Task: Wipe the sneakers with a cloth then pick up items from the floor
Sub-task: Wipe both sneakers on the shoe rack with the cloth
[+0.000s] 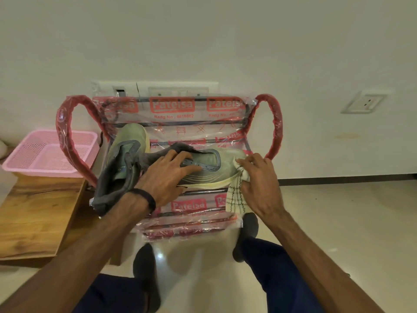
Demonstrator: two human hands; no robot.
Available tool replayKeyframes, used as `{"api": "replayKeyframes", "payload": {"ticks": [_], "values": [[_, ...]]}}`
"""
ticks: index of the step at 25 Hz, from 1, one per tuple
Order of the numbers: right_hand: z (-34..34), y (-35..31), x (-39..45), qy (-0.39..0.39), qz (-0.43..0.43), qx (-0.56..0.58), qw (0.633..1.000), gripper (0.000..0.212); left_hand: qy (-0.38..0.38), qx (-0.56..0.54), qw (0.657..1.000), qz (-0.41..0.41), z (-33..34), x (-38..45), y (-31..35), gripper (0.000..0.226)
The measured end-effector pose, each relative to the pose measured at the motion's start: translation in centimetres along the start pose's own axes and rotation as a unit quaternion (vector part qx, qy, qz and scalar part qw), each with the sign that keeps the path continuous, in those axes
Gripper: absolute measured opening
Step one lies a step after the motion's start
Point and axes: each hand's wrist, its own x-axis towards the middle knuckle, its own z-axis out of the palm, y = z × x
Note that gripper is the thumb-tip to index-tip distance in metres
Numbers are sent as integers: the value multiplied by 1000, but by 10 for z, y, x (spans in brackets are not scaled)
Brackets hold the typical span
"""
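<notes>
A: What's hard to make out?
B: The right hand (259, 184) hides the toe of the near sneaker (203, 168), and its fingers bunch the checked cloth (235, 196) against it. The left hand (167, 175) lies flat over the laces, fingers spread, gripping nothing.
A: And the other sneaker (126, 150)?
B: Tilted, its heel behind a grey cloth. Both sit on a plastic-wrapped rack (187, 206) by the wall.
A: Any containers?
B: A pink basket (48, 152) on the wooden tabletop (36, 218); its contents aren't discernible.
</notes>
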Motion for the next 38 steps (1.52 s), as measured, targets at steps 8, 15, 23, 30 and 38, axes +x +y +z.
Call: {"api": "replayKeyframes", "payload": {"ticks": [8,15,23,30,38], "values": [[37,-39,-14,-35,-115,-159,980,57,29,9,999,-35,26,1,15,64],[29,-3,3,3,-60,-224,973,58,49,14,998,-26,31,8,25,53],[31,1,-1,-26,-130,-228,965,62,61,-14,998,-33,42,0,21,49],[25,3,8,-19,-100,-158,982,58,3,-56,997,-44,13,19,24,70],[17,2,2,-31,-108,-131,985,61,1,-10,999,-32,-3,2,58,56]]}}
